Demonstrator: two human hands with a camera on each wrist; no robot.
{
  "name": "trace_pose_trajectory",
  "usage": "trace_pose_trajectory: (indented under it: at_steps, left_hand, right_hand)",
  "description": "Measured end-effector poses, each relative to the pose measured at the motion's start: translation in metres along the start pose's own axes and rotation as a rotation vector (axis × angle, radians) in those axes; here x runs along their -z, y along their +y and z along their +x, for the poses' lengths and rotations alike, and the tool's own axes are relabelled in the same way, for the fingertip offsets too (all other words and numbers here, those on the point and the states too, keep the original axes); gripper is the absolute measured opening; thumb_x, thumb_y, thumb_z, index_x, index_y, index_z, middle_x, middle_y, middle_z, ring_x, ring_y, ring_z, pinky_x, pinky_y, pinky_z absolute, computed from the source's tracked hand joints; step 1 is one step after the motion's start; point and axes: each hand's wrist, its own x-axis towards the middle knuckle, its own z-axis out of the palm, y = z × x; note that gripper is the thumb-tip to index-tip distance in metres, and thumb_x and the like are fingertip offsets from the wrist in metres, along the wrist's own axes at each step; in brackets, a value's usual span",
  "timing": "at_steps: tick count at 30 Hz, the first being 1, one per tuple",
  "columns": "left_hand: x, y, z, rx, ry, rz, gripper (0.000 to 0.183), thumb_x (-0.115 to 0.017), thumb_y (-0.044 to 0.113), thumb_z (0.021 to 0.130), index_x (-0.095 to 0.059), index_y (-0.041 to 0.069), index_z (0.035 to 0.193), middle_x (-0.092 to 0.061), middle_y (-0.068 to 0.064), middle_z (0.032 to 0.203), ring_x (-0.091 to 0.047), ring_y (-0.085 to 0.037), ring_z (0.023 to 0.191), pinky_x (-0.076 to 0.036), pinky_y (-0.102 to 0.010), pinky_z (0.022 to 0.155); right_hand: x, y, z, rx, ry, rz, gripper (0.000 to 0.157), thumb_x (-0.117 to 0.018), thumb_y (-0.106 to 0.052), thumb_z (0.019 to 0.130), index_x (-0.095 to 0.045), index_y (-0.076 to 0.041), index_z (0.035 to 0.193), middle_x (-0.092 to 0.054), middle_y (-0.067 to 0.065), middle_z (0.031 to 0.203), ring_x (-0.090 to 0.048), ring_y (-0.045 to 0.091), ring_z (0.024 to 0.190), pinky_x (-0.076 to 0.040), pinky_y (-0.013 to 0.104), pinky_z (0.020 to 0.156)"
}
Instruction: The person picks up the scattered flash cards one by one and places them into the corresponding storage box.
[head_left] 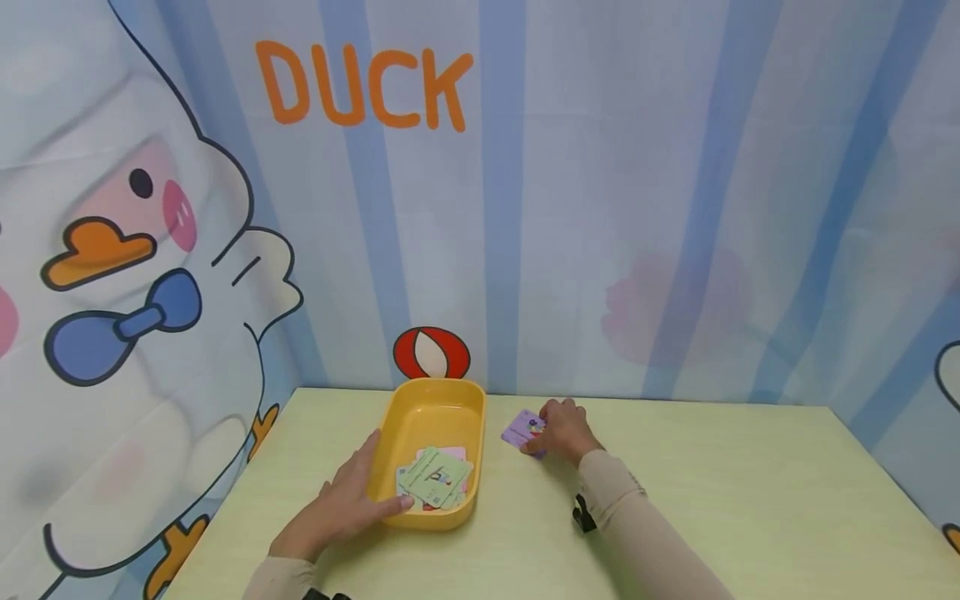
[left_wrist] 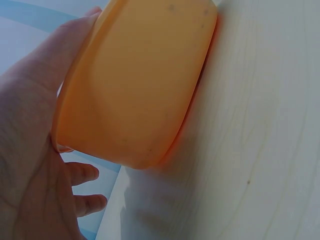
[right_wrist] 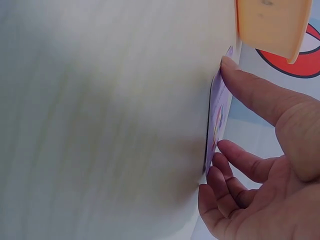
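A purple card (head_left: 519,429) with a colourful picture lies on the table, right of a yellow plastic tray (head_left: 435,521). My right hand (head_left: 567,432) has its thumb at one edge of this card and curled fingertips at the opposite edge. Seen from the right wrist, the card (right_wrist: 218,112) looks nearly edge-on between thumb and fingers, close to the tabletop. At the tray's left side, my left hand (head_left: 337,510) holds the rim, its thumb over the near left part. Inside the tray's near end lie several overlapping cards, a green card (head_left: 437,477) on top.
The pale wood-grain table (head_left: 735,492) stretches to the right of both hands. Behind it hangs a striped blue-and-white cloth (head_left: 570,208) with a printed duck and the word DUCK. The tray's far end is close to the table's back edge.
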Motion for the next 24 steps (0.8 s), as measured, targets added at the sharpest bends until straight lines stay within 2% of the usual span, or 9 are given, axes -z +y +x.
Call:
trace_pose_trajectory:
  at_steps: [6, 15, 24]
  left_hand:
    - [0.0, 0.0, -0.001, 0.003, -0.002, 0.002, 0.121, -0.075, 0.065, 0.08, -0.005, 0.012, 0.164, -0.023, -0.019, 0.167, -0.025, -0.045, 0.15, -0.014, -0.084, 0.108]
    - [0.0, -0.002, -0.001, 0.002, -0.01, 0.008, 0.122, -0.075, 0.065, 0.08, -0.005, 0.012, 0.164, -0.021, -0.019, 0.167, -0.024, -0.046, 0.15, -0.013, -0.084, 0.107]
    - [0.001, -0.001, -0.002, -0.004, -0.015, -0.002, 0.121, -0.074, 0.065, 0.08, -0.004, 0.012, 0.164, -0.02, -0.019, 0.168, -0.023, -0.045, 0.15, -0.014, -0.083, 0.109]
  right_hand:
    - [0.001, 0.002, -0.002, 0.007, 0.0, -0.001, 0.069, -0.096, -0.029, 0.067, -0.064, 0.003, 0.119, -0.056, 0.017, 0.11, -0.047, 0.035, 0.106, -0.045, 0.049, 0.094]
    - [0.0, 0.005, -0.006, 0.008, 0.006, 0.027, 0.071, -0.097, -0.028, 0.067, -0.064, 0.002, 0.122, -0.054, 0.018, 0.116, -0.047, 0.034, 0.107, -0.045, 0.048, 0.092]
    - [0.0, 0.01, -0.009, 0.01, 0.009, 0.127, 0.067, -0.094, -0.02, 0.072, -0.06, 0.001, 0.126, -0.051, 0.017, 0.118, -0.052, 0.03, 0.102, -0.048, 0.043, 0.093]
